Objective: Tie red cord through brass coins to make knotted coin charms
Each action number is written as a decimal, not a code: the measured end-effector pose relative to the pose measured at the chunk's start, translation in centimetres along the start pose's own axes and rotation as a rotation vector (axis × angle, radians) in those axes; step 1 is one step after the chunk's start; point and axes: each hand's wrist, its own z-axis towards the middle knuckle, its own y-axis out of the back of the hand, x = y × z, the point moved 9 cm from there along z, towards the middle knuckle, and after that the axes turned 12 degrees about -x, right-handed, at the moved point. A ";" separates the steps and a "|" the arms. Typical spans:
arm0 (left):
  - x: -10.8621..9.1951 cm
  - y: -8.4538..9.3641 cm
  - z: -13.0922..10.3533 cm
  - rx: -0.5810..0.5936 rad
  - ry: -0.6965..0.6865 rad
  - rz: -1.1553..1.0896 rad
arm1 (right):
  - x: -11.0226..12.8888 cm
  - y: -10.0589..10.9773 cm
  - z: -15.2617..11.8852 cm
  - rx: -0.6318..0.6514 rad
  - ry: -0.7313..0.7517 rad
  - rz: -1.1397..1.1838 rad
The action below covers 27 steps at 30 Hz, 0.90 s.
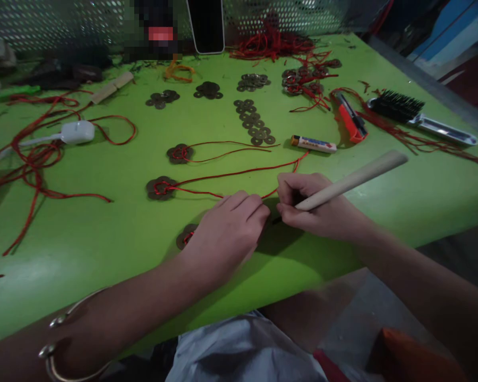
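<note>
My right hand [310,204] is closed round the pale, thick handle of an awl-like tool [354,179], whose thin dark tip points left toward my left hand. My left hand [235,225] rests on the table with curled fingers; whatever they grip is hidden. Partly under this hand lies a coin cluster [185,237] tied with red cord. Behind it sits a second coin cluster [155,190], whose red cord [231,174] stretches right past both hands. Farther back is a third coin cluster [173,154] with two thin cord tails.
Loose coins [252,121] lie grouped on the green table [135,249]. To the right are a glue-like tube [314,144], a red utility knife [352,122] and a brush [402,109]. Red cords [35,164] tangle around a white plastic piece [77,132]. A phone-like device [207,26] stands behind.
</note>
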 end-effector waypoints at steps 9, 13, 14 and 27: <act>0.1 0.1 -0.2 -0.025 0.001 -0.004 | 0.1 -0.1 0.1 -0.010 0.018 -0.004; 0.1 0.2 -0.1 -0.032 0.003 0.003 | 0.2 -0.2 0.1 -0.004 0.036 -0.008; 0.1 0.2 -0.1 -0.035 0.001 0.006 | 0.2 -0.2 0.1 -0.007 0.045 -0.001; 0.5 0.2 -0.2 -0.031 0.062 -0.105 | 2.0 -1.3 0.2 0.084 0.190 -0.083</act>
